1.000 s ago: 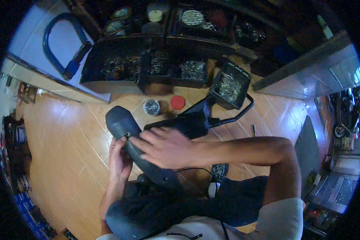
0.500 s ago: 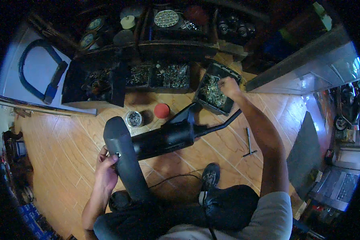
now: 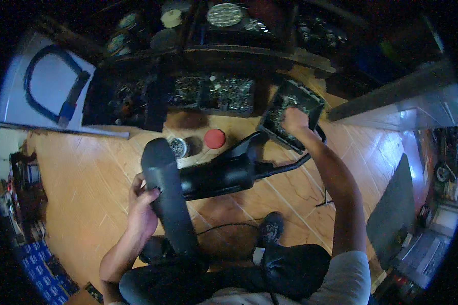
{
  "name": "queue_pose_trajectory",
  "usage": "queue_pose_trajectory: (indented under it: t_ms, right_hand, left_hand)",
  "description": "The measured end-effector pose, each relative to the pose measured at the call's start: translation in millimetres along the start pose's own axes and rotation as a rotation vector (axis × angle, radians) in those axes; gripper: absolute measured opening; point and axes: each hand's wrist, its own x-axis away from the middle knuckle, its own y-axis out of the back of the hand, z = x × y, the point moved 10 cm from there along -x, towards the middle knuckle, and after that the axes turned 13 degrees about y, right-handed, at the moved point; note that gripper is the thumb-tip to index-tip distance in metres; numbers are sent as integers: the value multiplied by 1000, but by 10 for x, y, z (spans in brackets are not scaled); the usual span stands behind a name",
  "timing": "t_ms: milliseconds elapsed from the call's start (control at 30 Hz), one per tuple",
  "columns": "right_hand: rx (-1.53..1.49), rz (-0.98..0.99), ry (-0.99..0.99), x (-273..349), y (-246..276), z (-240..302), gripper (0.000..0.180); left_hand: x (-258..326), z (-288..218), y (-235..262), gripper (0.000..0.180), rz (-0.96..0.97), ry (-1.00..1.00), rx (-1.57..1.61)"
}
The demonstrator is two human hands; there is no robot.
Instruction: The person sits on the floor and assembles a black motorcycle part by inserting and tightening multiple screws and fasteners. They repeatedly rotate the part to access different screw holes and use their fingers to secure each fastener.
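A black chair armrest assembly [image 3: 188, 188] is propped over the wooden floor [image 3: 86, 173], in front of the person's knees. Its long padded bar is gripped near mid-length by the left hand [image 3: 142, 206], fingers wrapped around the edge. The right hand [image 3: 294, 121] reaches into a black tray of small hardware [image 3: 290, 114] near the shelf unit; whether its fingers are pinched cannot be told. The assembly looks rigid and moderately heavy, its plastic smooth; it is best held at the padded bar.
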Motion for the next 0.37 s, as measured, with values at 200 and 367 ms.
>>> queue_pose_trajectory:
  t_ms: [200,367]
  right_hand:
    - [-421,-154,-273,-25,38,-343,47]
    - [-907,-248,-337,-15,180,-408,34]
  left_hand:
    - [-14,84,-118,47,141,64,89]
    - [109,84,-231,55,332,80,143]
